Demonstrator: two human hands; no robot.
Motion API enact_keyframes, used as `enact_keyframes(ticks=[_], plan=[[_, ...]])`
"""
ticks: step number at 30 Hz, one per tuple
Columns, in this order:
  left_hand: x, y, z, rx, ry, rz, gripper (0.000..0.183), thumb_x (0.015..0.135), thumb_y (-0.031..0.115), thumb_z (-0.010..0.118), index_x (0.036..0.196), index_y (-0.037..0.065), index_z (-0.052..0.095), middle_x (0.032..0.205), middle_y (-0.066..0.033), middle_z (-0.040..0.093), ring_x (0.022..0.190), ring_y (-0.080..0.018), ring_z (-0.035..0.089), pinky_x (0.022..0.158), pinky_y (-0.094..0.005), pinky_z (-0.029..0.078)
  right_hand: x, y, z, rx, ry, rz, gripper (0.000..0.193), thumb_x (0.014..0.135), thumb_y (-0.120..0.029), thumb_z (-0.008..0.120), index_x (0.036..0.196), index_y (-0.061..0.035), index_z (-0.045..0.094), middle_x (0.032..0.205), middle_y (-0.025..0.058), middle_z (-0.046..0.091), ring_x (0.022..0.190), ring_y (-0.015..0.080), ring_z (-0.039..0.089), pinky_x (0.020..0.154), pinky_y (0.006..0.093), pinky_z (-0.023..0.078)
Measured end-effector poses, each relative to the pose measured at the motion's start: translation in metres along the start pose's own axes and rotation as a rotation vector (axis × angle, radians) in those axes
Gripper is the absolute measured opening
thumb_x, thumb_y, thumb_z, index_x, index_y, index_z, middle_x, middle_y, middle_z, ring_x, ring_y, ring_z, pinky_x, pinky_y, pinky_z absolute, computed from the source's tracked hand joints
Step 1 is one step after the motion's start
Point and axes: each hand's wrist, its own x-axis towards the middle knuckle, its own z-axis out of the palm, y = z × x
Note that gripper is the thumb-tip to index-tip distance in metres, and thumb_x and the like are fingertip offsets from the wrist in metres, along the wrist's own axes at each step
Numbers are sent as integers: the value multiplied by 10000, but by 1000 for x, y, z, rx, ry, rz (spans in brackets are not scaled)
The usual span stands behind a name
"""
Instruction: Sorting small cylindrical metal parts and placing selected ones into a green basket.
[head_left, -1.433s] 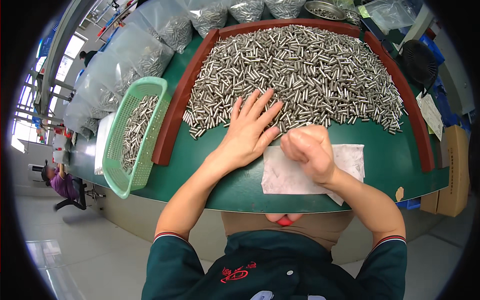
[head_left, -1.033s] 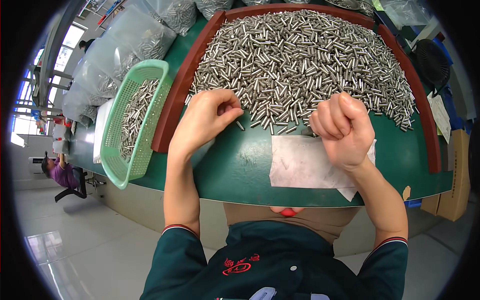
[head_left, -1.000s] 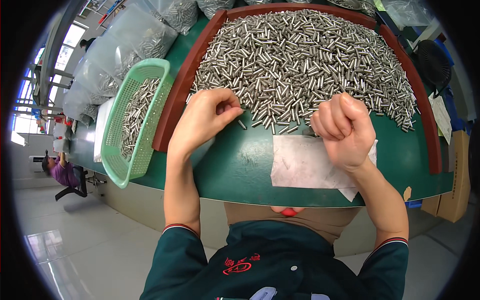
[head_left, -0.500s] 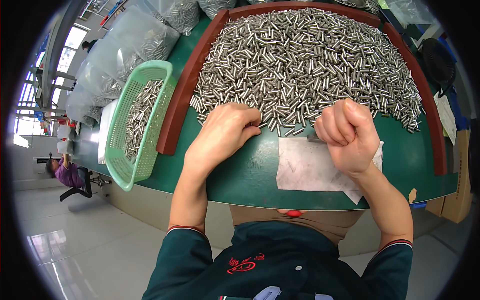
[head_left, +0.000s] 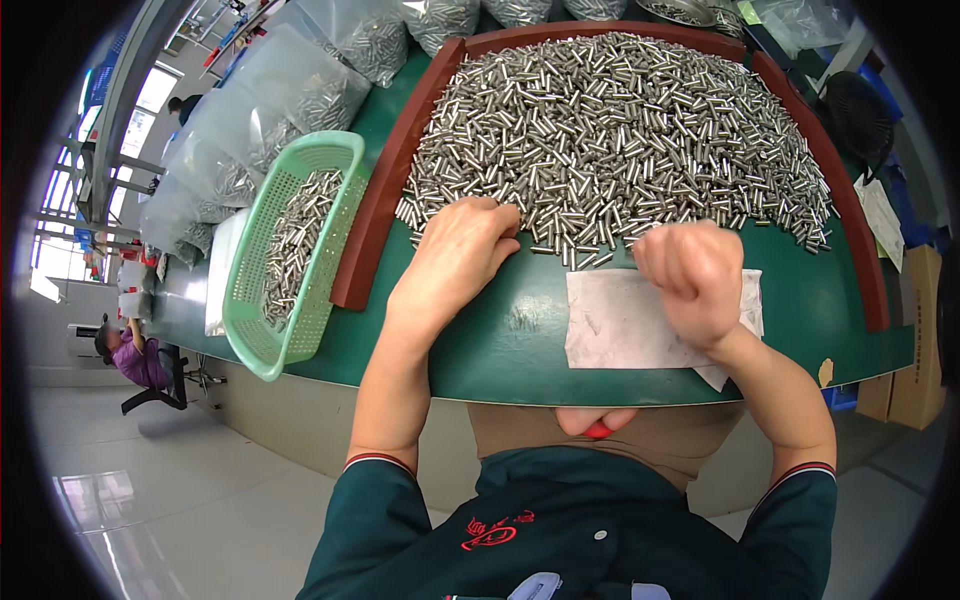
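A wide heap of short shiny metal pins covers the far part of the green table. My left hand is at the heap's near left edge, fingers curled together and thumb close to the index finger. Whatever those fingertips hold, if anything, is hidden. My right hand is closed in a fist over a smudged white cloth or paper sheet, just short of the heap's near edge. It is slightly blurred, and its contents are hidden.
Dark red wooden bars border the heap. A green perforated basket with more pins stands left. Clear plastic bags of pins line the back left. Cardboard boxes stand at the right. A seated person is far left.
My right fist has lowered slightly and turned, showing more of its back. My left hand keeps its place at the heap's edge. The whole view has shifted a little.
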Motion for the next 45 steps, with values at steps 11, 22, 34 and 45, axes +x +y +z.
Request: enact_keyframes(ticks=[11, 22, 34, 45], plan=[[28, -34, 25, -4, 490, 9, 76, 672, 43, 637, 725, 11, 593, 674, -93, 539, 641, -241, 528, 580, -337, 419, 6, 1, -2, -902, -480, -719, 293, 552, -95, 572, 450, -94, 297, 461, 17, 263, 364, 178, 303, 362, 297, 214], [36, -36, 30, 9, 487, -28, 165, 644, 94, 659, 794, 46, 611, 658, -63, 517, 642, -219, 514, 588, -330, 416, 6, 3, -1, -953, -480, -748, 292, 562, -91, 578, 445, -95, 311, 455, 20, 273, 362, 178, 316, 356, 296, 241], [41, -42, 29, 64, 507, 128, 102, 656, 117, 661, 734, 61, 626, 652, -62, 516, 657, -241, 511, 595, -351, 372, 11, 5, -8, -987, -434, -741, 300, 555, -90, 574, 434, -91, 300, 445, 29, 288, 354, 184, 319, 353, 296, 243], [44, -34, 10, 56, 841, 255, 138, 644, 9, 615, 743, 55, 531, 738, -67, 527, 712, -239, 517, 633, -332, 404, 14, 7, -15, -1035, -382, -744, 285, 558, -86, 569, 441, -87, 309, 439, 29, 291, 350, 189, 308, 350, 301, 226]])
